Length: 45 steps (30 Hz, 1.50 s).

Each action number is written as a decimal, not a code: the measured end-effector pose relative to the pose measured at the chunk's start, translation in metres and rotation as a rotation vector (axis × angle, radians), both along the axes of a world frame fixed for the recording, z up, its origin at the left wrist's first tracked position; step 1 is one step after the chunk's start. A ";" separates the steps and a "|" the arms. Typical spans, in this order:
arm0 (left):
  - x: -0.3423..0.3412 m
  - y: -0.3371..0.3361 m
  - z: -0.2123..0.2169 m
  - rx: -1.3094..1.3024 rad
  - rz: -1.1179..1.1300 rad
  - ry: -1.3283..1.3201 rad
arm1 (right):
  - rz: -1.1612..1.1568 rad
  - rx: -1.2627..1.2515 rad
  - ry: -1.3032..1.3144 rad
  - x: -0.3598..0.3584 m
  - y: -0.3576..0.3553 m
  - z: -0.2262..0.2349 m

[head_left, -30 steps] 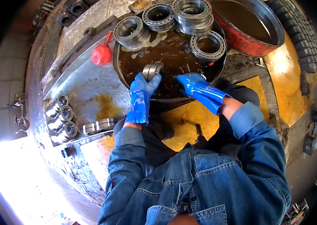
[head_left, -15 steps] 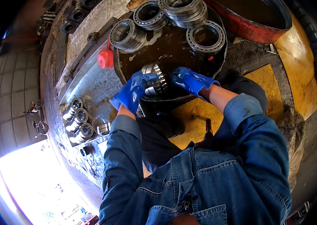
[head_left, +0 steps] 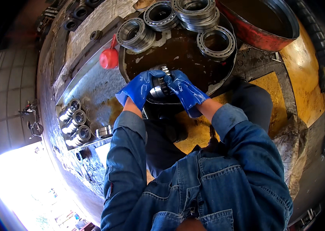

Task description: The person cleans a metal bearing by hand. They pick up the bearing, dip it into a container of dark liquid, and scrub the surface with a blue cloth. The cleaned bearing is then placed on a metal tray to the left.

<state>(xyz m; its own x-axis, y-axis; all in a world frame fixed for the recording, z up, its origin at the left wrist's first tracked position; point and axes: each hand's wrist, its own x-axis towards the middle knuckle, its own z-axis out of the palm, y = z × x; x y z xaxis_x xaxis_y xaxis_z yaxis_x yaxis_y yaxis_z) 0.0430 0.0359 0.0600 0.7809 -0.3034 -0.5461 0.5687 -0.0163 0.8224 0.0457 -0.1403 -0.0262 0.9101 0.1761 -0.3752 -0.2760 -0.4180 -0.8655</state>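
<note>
Counts were: two shiny blue rubber gloves [head_left: 141,85] | one silver roller bearing [head_left: 157,91] between them | four uppermost large round steel bearings [head_left: 216,53] | three rows of small silver bearings [head_left: 78,117] | one red plastic scoop [head_left: 109,58] | one red round metal tub [head_left: 254,37] | one dark round basin [head_left: 221,83]

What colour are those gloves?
The left glove and right glove are both blue; the head view shows it best.

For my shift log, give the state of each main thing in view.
Bearing: held, rollers showing
Left hand: gloved, gripping it
Right hand: gloved, gripping it
Basin: containing dark liquid
Red drum: open-topped, containing liquid
Large bearings: some stacked
Small bearings: mostly in rows
Red ladle: set down
</note>
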 end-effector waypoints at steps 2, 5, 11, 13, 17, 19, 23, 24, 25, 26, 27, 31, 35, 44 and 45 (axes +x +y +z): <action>-0.004 -0.010 0.013 0.058 0.024 0.031 | -0.021 0.000 0.078 0.000 -0.001 0.012; 0.005 -0.003 -0.015 0.514 0.056 -0.115 | 0.010 0.033 0.055 0.016 0.004 -0.014; -0.041 -0.050 -0.005 1.333 -0.005 -0.252 | 0.110 0.178 0.024 0.016 -0.034 -0.033; -0.052 -0.054 -0.013 1.412 0.089 -0.238 | 0.098 0.342 -0.014 -0.002 -0.036 -0.016; -0.043 -0.063 -0.015 1.337 0.082 -0.215 | -0.041 0.216 -0.051 -0.014 -0.043 0.008; -0.035 -0.052 -0.017 1.309 0.011 -0.207 | -0.107 0.106 -0.068 -0.016 -0.034 0.015; -0.019 -0.007 -0.023 1.247 -0.081 -0.165 | -0.119 -0.092 -0.081 -0.029 0.014 0.061; -0.017 -0.011 -0.026 1.254 -0.055 -0.180 | -0.218 -0.054 -0.181 -0.025 0.023 0.048; -0.017 -0.018 -0.030 1.263 -0.028 -0.194 | -0.314 -0.016 -0.282 -0.020 0.032 0.027; -0.016 -0.025 -0.037 1.268 -0.008 -0.205 | -0.412 0.020 -0.379 -0.016 0.035 0.010; -0.021 -0.024 -0.037 1.297 0.006 -0.167 | -0.358 0.127 -0.272 -0.017 0.041 0.031; -0.029 -0.017 -0.028 1.241 0.010 -0.127 | 0.178 0.154 -0.211 0.012 0.033 0.028; -0.032 -0.013 -0.034 1.256 0.054 -0.169 | 0.808 -0.220 -0.067 0.090 0.030 0.042; -0.034 -0.014 -0.043 1.299 0.131 -0.215 | 0.286 0.262 -0.209 0.000 0.013 0.056; -0.035 -0.016 -0.043 1.299 0.138 -0.234 | 0.218 0.155 -0.196 -0.009 0.010 0.048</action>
